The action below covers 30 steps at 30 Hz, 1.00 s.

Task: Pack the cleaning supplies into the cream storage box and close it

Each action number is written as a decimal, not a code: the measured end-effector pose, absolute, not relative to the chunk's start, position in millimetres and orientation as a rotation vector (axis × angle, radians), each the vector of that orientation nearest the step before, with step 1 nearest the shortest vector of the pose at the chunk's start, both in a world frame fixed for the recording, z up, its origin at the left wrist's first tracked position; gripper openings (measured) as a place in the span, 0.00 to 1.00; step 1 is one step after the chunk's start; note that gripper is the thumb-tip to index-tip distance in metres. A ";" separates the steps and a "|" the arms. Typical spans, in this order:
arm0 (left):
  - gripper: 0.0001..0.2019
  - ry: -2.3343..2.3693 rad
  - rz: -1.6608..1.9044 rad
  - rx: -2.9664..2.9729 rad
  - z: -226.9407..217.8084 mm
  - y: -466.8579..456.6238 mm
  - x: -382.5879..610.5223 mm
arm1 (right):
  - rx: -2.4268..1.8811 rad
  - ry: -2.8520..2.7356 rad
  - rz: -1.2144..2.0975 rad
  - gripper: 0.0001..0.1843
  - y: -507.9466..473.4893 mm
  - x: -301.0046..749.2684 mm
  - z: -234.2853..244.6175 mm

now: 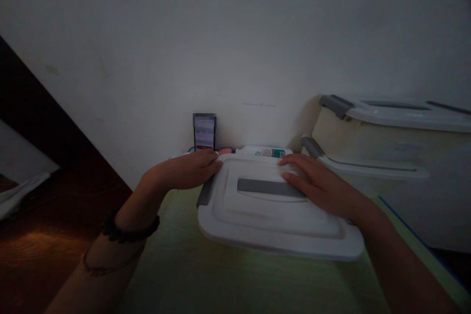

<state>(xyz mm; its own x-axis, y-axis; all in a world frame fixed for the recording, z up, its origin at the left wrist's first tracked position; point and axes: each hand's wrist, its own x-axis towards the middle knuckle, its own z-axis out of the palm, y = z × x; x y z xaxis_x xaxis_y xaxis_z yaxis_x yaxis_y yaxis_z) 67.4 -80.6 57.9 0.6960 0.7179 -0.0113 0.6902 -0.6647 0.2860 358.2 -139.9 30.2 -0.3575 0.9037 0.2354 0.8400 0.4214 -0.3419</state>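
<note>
A white plastic storage box lid [250, 228] with a grey inset handle [270, 187] is in front of me. A grey latch [206, 194] runs along its left side. My left hand [195, 169] is at the lid's far left corner, fingers close together and bent over the edge, so their undersides are hidden. Across the far right part of the lid lies my right hand [316, 181], palm down with fingers apart, touching the top near the handle's right end. Whether a box body is under the lid cannot be seen.
Two lidded storage boxes [371, 140] are stacked at the right. Behind the lid, a phone [204, 132] leans upright against the white wall [235, 49], near a white pack [265, 151] with a teal label. The green tabletop [206, 279] ends at a blue edge on the right.
</note>
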 end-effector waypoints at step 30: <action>0.21 1.163 0.043 2.616 60.1 -81.4 68.4 | -1.489 -2.305 0.221 0.17 -140.7 357.1 32.1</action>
<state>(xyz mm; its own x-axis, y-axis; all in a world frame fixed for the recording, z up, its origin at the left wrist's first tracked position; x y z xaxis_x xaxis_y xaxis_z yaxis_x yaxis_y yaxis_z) 68.4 -81.4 60.1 0.6757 0.7323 -0.0851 0.7241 -0.6375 0.2631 357.1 -140.7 32.1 -0.3624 0.9023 0.2336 0.8416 0.4245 -0.3340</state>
